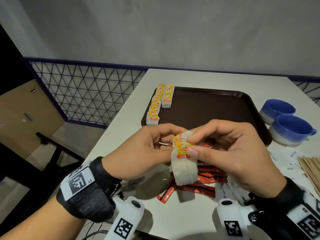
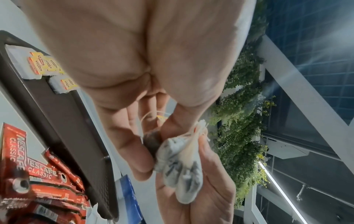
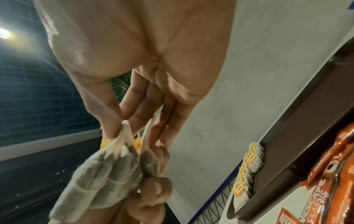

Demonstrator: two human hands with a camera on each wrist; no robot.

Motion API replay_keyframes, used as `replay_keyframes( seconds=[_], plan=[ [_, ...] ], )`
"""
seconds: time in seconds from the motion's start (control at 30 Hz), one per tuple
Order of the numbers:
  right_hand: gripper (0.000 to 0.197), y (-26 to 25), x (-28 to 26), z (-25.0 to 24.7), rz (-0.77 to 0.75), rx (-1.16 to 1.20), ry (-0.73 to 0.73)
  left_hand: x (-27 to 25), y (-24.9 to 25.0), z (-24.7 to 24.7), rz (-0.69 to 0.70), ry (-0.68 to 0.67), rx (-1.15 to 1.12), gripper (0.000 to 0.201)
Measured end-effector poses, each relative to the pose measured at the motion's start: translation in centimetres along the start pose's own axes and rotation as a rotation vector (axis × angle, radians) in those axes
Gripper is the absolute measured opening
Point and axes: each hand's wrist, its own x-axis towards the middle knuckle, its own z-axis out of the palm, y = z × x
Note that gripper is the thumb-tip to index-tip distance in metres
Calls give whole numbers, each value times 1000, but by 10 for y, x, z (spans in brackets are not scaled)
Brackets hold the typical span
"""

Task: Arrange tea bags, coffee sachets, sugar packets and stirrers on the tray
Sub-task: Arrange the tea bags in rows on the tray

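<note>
Both hands hold one bunch of tea bags [image 1: 184, 168] with yellow tags in the air, just in front of the brown tray [image 1: 207, 104]. My left hand [image 1: 170, 142] pinches the bunch from the left, and my right hand [image 1: 193, 143] pinches its top and tags between thumb and fingers. The left wrist view shows the bags [image 2: 180, 178] hanging below the left hand [image 2: 153, 139]; the right wrist view shows the bags [image 3: 103, 174] under the right hand [image 3: 130, 125]. Two rows of tea bags [image 1: 155, 104] lie along the tray's left edge. Red coffee sachets [image 1: 204, 181] lie on the table beneath the hands.
White sugar packets [image 1: 284, 161] and wooden stirrers [image 1: 311, 168] lie on the table at the right. Two blue cups [image 1: 292, 129] stand right of the tray. The table's left edge drops off beside a dark wire-mesh railing [image 1: 86, 94].
</note>
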Motion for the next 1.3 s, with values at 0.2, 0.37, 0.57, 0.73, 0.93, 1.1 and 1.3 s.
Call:
replay_keyframes(
  seconds=[0.2, 0.37, 0.57, 0.73, 0.93, 1.1, 1.3],
  plan=[
    [21, -3, 13, -3, 42, -81, 73, 0, -10, -13, 12, 132, -104, 28],
    [20, 4, 25, -3, 155, -121, 153, -5, -13, -18, 31, 82, -302, 48],
    [14, 8, 38, 6, 197, -149, 138, -1, -12, -14, -33, 70, -356, 41],
    [13, 10, 49, 6, 226, -192, 96, 8, -12, -10, -93, 140, -389, 29],
    [10, 10, 61, 1, 208, -224, 85, 16, -19, -17, -58, 273, -411, 26],
    [10, 20, 73, -3, 225, -243, 57, 20, -26, -28, -77, 291, -472, 29],
    [9, 30, 97, -12, 261, -188, 89, 29, -35, -47, -78, 326, -491, 32]
  ],
)
